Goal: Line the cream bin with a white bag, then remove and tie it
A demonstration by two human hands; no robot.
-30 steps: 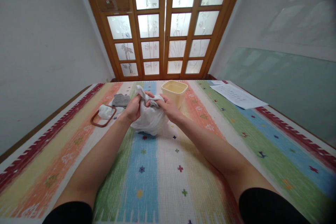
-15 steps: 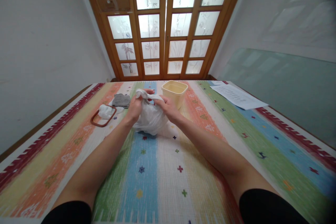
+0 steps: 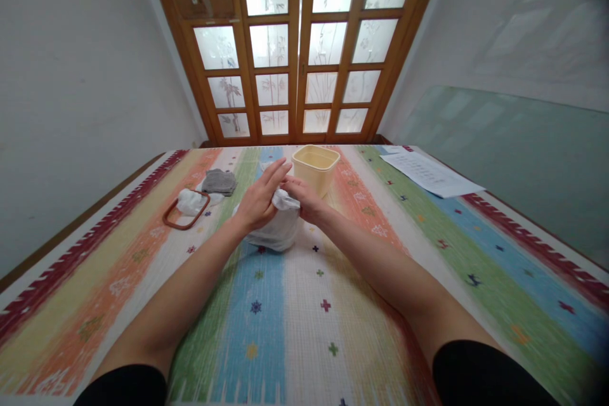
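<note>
A bunched white plastic bag (image 3: 280, 228) sits on the striped worktop (image 3: 380, 304) at mid-width, the left hand (image 3: 259, 200) laid over its top with fingers stretched flat and the right hand (image 3: 304, 198) pinching its gathered neck from the right. Just beyond stands a cream tub (image 3: 316, 167); to the far left lie a grey cloth (image 3: 219, 181), a small white wad (image 3: 189, 202) and a brown frame (image 3: 186, 210). A paper sheet (image 3: 431, 172) lies near the far right edge, and wide open cloth runs toward the near edge.
</note>
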